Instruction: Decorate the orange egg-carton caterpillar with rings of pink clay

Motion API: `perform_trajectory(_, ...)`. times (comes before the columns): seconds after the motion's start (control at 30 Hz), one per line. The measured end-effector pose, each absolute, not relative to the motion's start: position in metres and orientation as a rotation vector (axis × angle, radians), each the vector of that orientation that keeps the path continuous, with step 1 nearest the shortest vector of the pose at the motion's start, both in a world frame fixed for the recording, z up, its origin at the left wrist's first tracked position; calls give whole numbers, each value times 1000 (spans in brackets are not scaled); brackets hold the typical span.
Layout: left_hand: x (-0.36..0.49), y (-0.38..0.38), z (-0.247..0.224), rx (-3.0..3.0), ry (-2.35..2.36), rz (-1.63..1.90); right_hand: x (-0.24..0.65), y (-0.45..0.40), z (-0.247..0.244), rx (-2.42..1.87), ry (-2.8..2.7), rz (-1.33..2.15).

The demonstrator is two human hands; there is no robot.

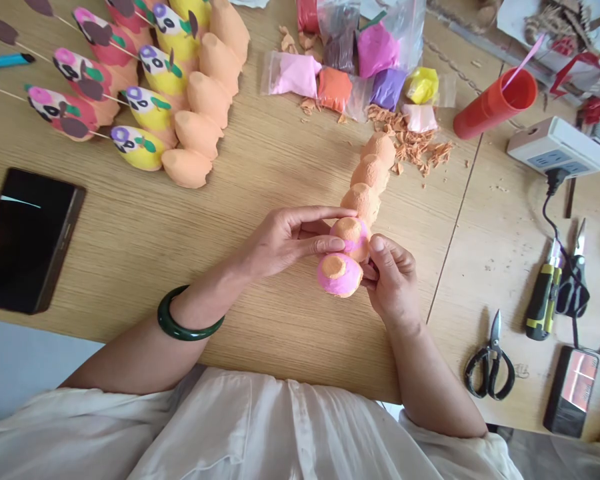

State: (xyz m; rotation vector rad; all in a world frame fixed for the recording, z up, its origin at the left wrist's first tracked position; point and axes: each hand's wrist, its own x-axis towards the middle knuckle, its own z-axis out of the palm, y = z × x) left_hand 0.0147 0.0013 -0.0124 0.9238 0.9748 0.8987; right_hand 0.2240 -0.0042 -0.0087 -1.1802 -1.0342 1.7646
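Single head cam — worn up top, looks fwd & down at table [290, 333], approx arm's reach off.

A pale wood-grain table [280, 340] with a seam, evenly lit.

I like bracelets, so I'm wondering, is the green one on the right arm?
No, the green bracelet circles the left forearm, and the right forearm is bare.
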Motion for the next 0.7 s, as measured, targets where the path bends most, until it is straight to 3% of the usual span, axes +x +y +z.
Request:
perform_trajectory(0.3,5,6,-13,890,899,797,221,-7,-9,-1187,-1181,1694)
perform_trajectory(0.7,-5,6,-7,863,929,691,217,-16,-6,-1205,-1641,1315)
